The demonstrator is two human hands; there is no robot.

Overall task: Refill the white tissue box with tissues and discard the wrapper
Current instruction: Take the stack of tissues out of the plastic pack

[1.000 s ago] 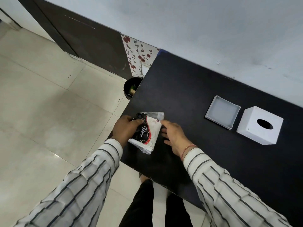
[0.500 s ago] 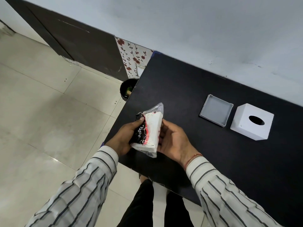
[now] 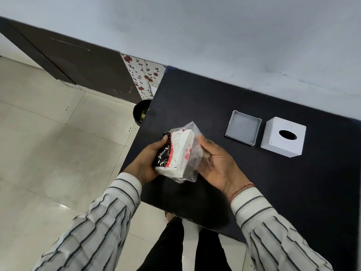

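A tissue pack [image 3: 176,153] in a clear, black, red and white wrapper is held upright above the near left part of the black table [image 3: 195,98]. My left hand [image 3: 144,163] grips its printed left side. My right hand [image 3: 216,163] cups its right side, fingers on the loose clear plastic. The white tissue box [image 3: 283,136], with an oval hole on top, stands on the table to the right. Its grey square base tray [image 3: 243,130] lies open side up just left of it.
A small dark bin [image 3: 139,112] stands on the tiled floor at the table's far left corner. A floral panel [image 3: 142,75] and dark cabinet [image 3: 78,65] line the wall beyond. My legs stand below the table's near edge.
Both hands have lifted the pack off the table and turned it upright. My right hand has gone from resting beside it to cupping its side, and the clear wrapper has pulled away from the stack.
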